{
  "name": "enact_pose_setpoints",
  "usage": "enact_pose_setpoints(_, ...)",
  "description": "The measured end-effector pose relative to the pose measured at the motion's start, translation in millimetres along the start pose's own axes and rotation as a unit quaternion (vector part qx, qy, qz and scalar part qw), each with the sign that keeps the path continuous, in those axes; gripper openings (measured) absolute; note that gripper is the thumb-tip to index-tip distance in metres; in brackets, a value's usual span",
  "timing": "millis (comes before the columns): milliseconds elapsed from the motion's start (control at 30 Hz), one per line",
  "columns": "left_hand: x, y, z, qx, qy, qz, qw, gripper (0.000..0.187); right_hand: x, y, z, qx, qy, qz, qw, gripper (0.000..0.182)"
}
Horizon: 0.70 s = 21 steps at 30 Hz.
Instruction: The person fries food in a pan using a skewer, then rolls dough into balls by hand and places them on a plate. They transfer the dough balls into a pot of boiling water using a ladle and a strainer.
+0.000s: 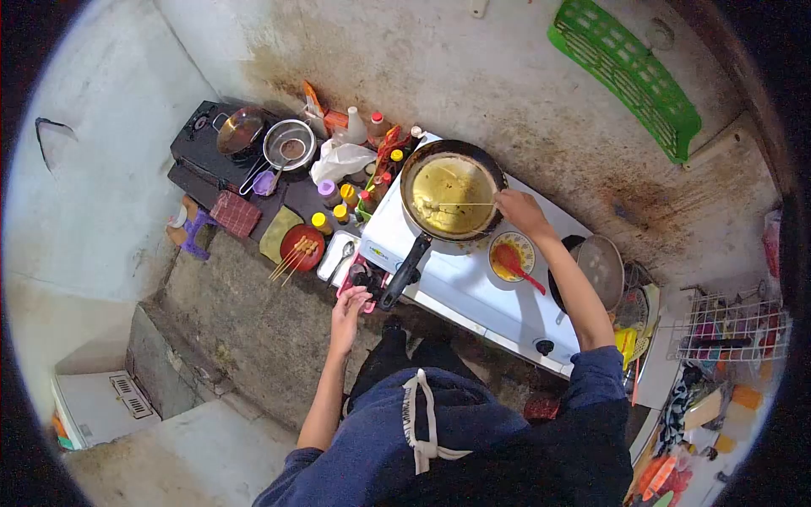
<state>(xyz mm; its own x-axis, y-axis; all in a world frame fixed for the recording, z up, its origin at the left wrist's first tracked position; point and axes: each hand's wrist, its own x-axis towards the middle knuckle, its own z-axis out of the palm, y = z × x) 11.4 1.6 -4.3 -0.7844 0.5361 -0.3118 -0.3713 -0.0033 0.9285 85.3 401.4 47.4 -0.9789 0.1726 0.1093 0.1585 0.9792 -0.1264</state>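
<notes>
The left hand [351, 302] rests at the near edge of the table [245, 313], fingers loosely together on or just above a small pink-edged thing too small to name. Whether it grips it I cannot tell. Just to its 3 o'clock lies the black handle [405, 270] of the pan [450, 193], pointing toward the person. The hand is near the handle but not on it.

The pan sits on the white stove [473, 287], filled with pale yellow oil. The right hand [521, 209] is at the pan's 3 o'clock rim, pinched narrow on a thin skewer [460, 204] that reaches across the oil toward 9 o'clock. At the hand's 6 o'clock stands a bowl [513, 253] with a red spoon [514, 260] in it.

To work the skewer well, I judge the left hand should take the handle so the pan cannot turn, and the right should stay back at the rim, clear of the oil, with the skewer kept low and flat to avoid splashing.

Farther toward 9 o'clock, a red plate [302, 245] holds more skewers, with bottles [342, 198] beyond it and a sieve [289, 145] on the dark burner at 10 o'clock.
</notes>
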Motion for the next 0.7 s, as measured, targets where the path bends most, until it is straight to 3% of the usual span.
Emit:
enact_pose_setpoints(167,-1,3,3,0.001,0.001,-0.004,1.0,0.027,-2,11,21,-0.029,-0.064,0.046,0.996,0.013)
enact_pose_setpoints(567,1,1,4,0.025,-0.003,-0.002,1.0,0.031,-22,-25,-2,0.058,-0.063,0.093,0.992,0.018)
enact_pose_setpoints(700,1,3,7,0.018,-0.005,-0.01,1.0,0.025,-27,-36,-6,0.042,-0.051,0.068,0.995,0.017)
